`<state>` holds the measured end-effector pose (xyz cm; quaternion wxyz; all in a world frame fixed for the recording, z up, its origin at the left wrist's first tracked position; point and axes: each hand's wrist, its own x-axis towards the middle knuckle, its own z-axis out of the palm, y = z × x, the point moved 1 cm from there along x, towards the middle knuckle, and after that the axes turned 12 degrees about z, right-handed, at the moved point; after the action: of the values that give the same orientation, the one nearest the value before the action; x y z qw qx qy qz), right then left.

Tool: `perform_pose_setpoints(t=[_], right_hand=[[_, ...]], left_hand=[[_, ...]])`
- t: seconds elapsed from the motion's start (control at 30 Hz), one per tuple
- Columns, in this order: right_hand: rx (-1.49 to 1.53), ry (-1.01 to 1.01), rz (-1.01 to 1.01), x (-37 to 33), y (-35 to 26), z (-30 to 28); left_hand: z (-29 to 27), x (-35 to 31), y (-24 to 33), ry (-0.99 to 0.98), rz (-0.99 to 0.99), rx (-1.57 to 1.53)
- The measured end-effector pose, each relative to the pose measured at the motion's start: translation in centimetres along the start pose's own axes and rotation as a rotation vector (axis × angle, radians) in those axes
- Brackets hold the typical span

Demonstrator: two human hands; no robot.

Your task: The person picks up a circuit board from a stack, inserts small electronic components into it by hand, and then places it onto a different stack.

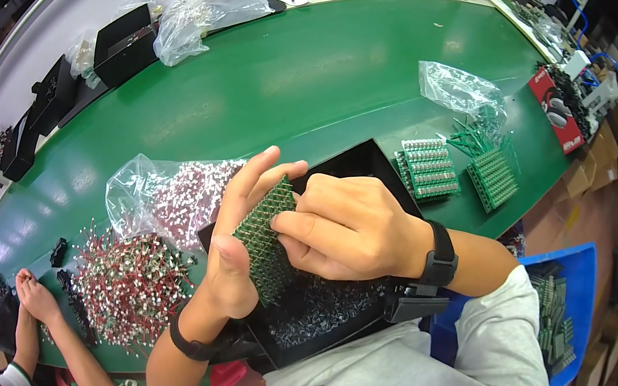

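My left hand (233, 262) holds a green circuit board panel (261, 238) upright and tilted, its thumb at the near edge and its fingers raised behind. The panel's face is covered with rows of small parts. My right hand (356, 228) has its fingers pinched together against that face; whatever sits between the fingertips is too small to make out. Beneath both hands is a black box (366, 158), partly hidden by them. Many small dark and shiny pieces (326, 315) lie in it.
Left of the box are a pile of red-wired white-tipped parts (123, 285) and a clear bag (141, 192) of similar pieces. Stacked board panels (429, 167) stand at right on the green table (297, 55). A blue bin (583, 282) holds more boards. Another person's hand (38, 296) is at lower left.
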<state>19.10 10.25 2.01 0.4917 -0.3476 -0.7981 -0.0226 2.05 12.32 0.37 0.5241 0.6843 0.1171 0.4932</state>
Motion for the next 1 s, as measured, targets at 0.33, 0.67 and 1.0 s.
perform_pose_setpoints(t=[0.33,0.67,1.0], right_hand=[[-0.037,0.027,-0.027,-0.09,0.2,-0.5],[-0.066,-0.034,0.006,-0.13,0.34,-0.07],[-0.087,0.002,0.021,0.13,0.47,-0.72]], left_hand=[[-0.12,0.07,0.19,0.011,-0.017,-0.029],[0.27,0.07,-0.09,0.032,-0.006,0.001],[-0.22,0.04,-0.11,0.039,0.001,0.049]])
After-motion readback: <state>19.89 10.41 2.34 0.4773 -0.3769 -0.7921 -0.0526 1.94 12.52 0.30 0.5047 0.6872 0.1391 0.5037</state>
